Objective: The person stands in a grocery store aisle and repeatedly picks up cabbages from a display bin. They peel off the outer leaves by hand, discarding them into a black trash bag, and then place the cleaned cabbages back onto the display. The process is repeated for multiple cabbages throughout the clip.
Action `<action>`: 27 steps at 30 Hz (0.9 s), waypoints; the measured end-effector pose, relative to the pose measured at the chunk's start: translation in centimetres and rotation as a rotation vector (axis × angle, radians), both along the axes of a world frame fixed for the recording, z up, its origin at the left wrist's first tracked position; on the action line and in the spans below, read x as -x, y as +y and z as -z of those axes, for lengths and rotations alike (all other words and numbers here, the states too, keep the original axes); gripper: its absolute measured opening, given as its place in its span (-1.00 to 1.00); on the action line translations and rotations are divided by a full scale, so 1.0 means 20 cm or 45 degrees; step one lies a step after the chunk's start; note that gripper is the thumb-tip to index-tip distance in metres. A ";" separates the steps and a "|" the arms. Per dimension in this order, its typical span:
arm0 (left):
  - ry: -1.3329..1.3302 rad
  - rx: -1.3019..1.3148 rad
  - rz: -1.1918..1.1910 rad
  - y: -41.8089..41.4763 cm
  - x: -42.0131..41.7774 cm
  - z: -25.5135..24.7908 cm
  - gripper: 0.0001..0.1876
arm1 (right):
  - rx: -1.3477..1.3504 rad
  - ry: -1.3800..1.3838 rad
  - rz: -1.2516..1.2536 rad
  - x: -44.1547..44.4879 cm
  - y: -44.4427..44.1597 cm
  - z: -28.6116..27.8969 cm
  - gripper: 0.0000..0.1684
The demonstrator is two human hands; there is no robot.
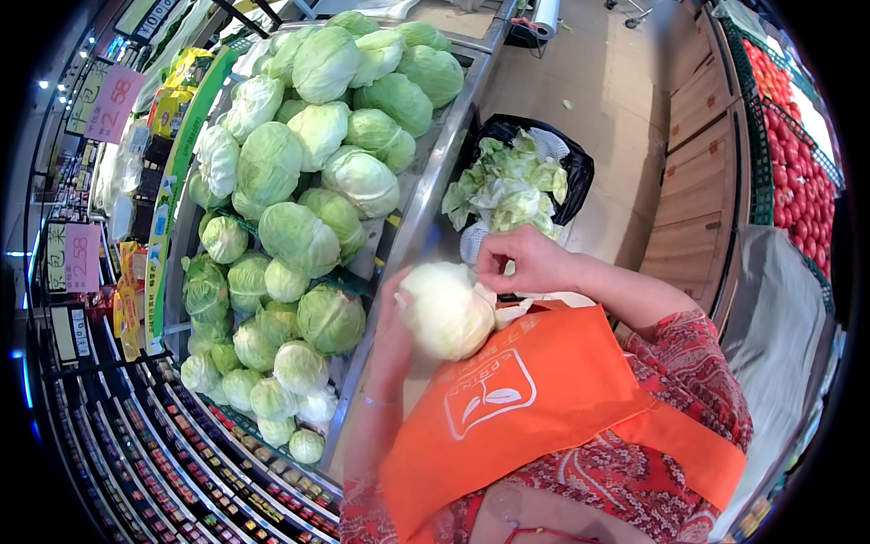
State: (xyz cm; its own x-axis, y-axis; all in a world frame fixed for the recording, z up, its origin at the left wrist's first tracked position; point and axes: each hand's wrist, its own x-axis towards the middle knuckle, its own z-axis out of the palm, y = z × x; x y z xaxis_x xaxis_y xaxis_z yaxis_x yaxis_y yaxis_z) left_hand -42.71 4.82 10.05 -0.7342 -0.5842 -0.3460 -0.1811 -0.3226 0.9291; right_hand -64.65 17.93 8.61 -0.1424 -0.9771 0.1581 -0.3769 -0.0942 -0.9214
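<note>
A pale, whitish-green cabbage [448, 311] is held up in front of my orange apron [578, 367]. My left hand [393, 319] supports it from the left side, its fingers partly hidden behind the head and blurred. At the cabbage's right side, my right hand [523, 258] has its fingers curled and pinches the edge of an outer leaf [485, 296]. A loosened piece of leaf [511, 313] sticks out below that hand, against the apron. Just beyond my hands, stripped cabbage leaves [510, 183] fill a bin lined with a black plastic bag [581, 175].
Left of me, a metal-edged display stand [435, 180] carries a heap of large cabbages [326, 64] and smaller round ones [302, 367]. Price signs [73, 257] hang beyond it. Wooden cabinets [686, 197] and crates of red produce [792, 177] line the right side. White foam netting [547, 144] lies in the bin.
</note>
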 end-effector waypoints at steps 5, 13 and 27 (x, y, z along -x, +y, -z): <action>0.014 -0.048 -0.011 -0.01 -0.01 0.01 -0.51 | -0.106 -0.309 -0.017 -0.01 0.02 -0.01 -0.84; 0.084 -0.040 -0.007 -0.03 -0.06 0.13 -0.36 | -0.216 -0.161 -0.096 -0.03 0.03 -0.04 -0.80; 0.352 -0.088 -0.110 0.01 -0.09 0.14 0.06 | 0.190 0.035 -0.095 -0.03 -0.05 -0.05 -0.68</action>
State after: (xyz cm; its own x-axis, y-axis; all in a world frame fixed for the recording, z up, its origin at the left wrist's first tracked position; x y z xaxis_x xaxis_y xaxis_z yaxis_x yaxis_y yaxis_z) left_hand -40.95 4.93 7.27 -0.7547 -0.6306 -0.1809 0.1066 -0.3899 0.9147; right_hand -64.11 16.95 9.58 -0.0639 -0.9503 0.3048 -0.3890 -0.2575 -0.8845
